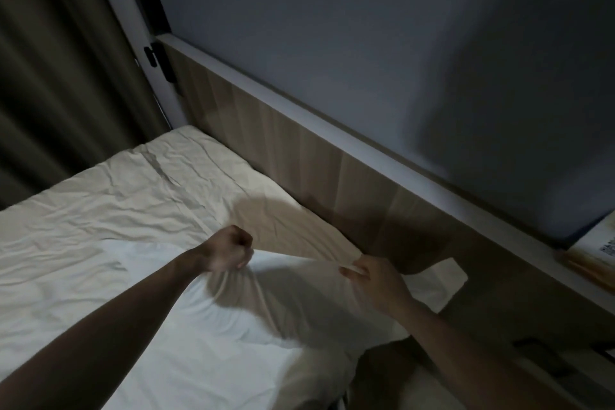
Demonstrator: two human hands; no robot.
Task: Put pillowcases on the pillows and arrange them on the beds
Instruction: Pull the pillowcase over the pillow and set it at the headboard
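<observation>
A dim room. Both hands hold a white pillowcase stretched across the bed. The left hand, near centre, is fisted around a bunch of the cloth; the right hand, toward 4 o'clock, pinches the cloth's edge between thumb and fingers. Between them the fabric is pulled taut. A rumpled cream sheet covers the bed toward 9 o'clock. A wooden headboard runs from 11 to 4 o'clock under a grey wall. Dark curtains hang at 10 o'clock
</observation>
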